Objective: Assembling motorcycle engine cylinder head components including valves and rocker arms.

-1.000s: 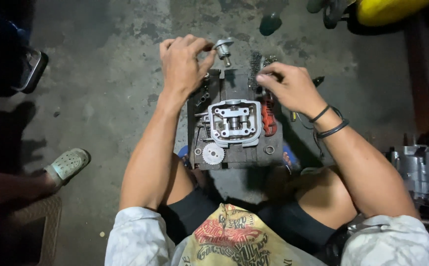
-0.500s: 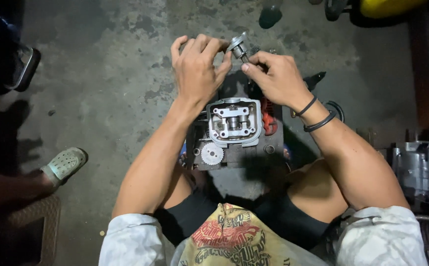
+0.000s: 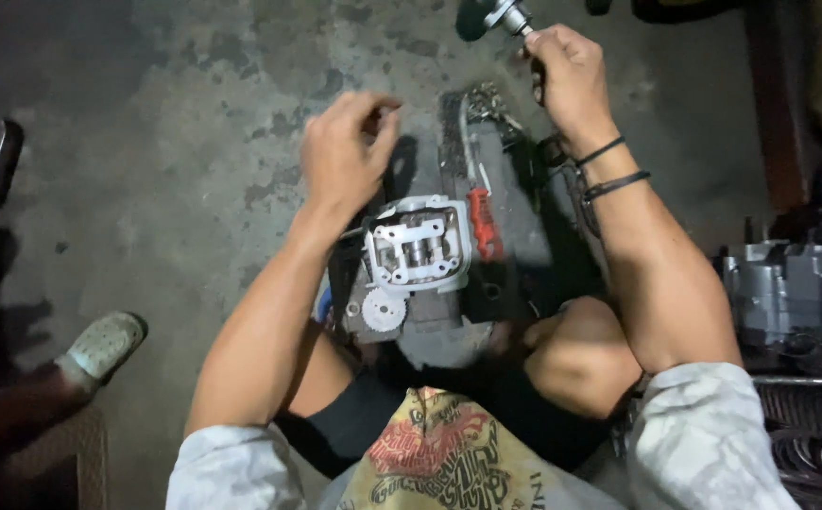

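Far left, somebody else's pale shoe sat on the concrete floor. The left hand hovered just above the far-left corner of the engine head, fingers loosely curled and gripping nothing. That engine part sat between the person's knees, a red bit on its right. The right hand, up at the far right, was clenched around a small metal tool. More engine parts lay at the right edge.
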